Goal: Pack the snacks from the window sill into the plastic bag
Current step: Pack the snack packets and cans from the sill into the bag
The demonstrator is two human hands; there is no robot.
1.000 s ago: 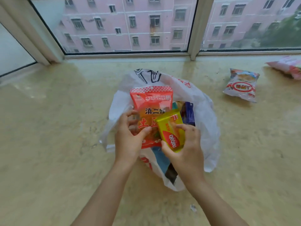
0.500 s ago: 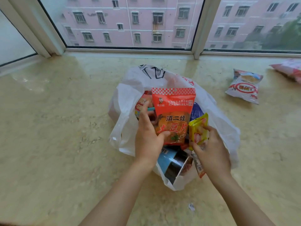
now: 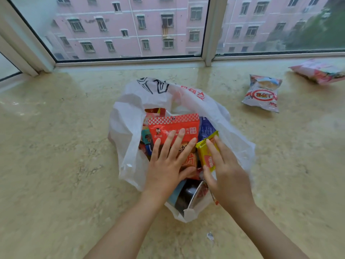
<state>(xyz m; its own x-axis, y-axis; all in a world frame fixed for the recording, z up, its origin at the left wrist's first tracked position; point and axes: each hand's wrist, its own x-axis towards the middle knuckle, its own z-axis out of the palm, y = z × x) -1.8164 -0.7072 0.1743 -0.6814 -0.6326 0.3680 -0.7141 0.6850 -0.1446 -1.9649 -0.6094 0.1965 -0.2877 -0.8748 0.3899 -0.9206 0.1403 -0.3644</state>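
The left hand lies flat with straight, spread fingers pressing on the red snack packet, so its grip is wide and closes on nothing; the packet's long axis runs away from the person, its patterned top edge pointing toward the window. Just to the right, the right hand also rests with straight fingers on the yellow snack packet, thumb along the packet's near edge, a wide grip as well; that packet's long axis likewise runs away from the person, tilted a little rightward. Both packets sit in the mouth of the white plastic bag, which lies open on the marble window sill and surrounds both hands. Beneath the hands the bag holds more snacks: a blue packet beyond the right fingers and a dark packet between the wrists. Well apart, beyond and right of the right hand, a white snack packet and a pink packet lie on the sill.
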